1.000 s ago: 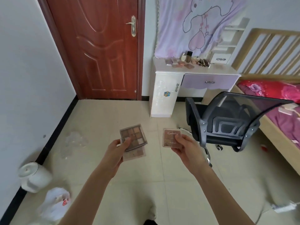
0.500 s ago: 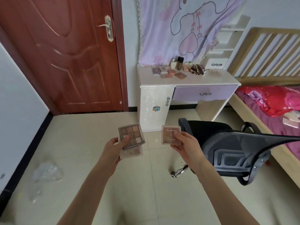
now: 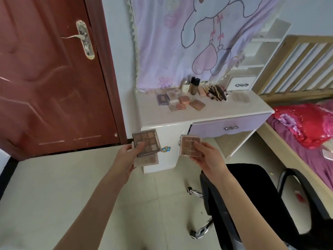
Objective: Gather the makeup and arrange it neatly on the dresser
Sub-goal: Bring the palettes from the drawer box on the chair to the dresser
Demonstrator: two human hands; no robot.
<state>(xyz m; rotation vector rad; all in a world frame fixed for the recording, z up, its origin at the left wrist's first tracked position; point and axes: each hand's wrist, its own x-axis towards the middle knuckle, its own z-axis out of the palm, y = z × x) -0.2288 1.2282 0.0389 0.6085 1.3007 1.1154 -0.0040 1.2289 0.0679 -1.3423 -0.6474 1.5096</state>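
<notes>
My left hand (image 3: 126,157) grips two stacked eyeshadow palettes (image 3: 146,144), a dark brown one on top of a paler one. My right hand (image 3: 205,157) holds a small pink palette (image 3: 189,145) with lettering on its lid. Both are held up in front of the white dresser (image 3: 156,118). On the dresser top lie several compacts (image 3: 180,102), two bottles (image 3: 193,85), and a row of brushes and tubes (image 3: 214,91). A clear flat case (image 3: 240,97) rests at its right end.
A black mesh office chair (image 3: 261,204) stands low right, close to my right arm. The dresser has a lilac drawer (image 3: 228,126). A red door (image 3: 50,78) is at left, a bed with a red quilt (image 3: 304,127) at right. Pale tiled floor lies below.
The dresser has come much closer and larger as I walked toward it. The chair slid down to the lower right. Both hands keep the same hold on the palettes.
</notes>
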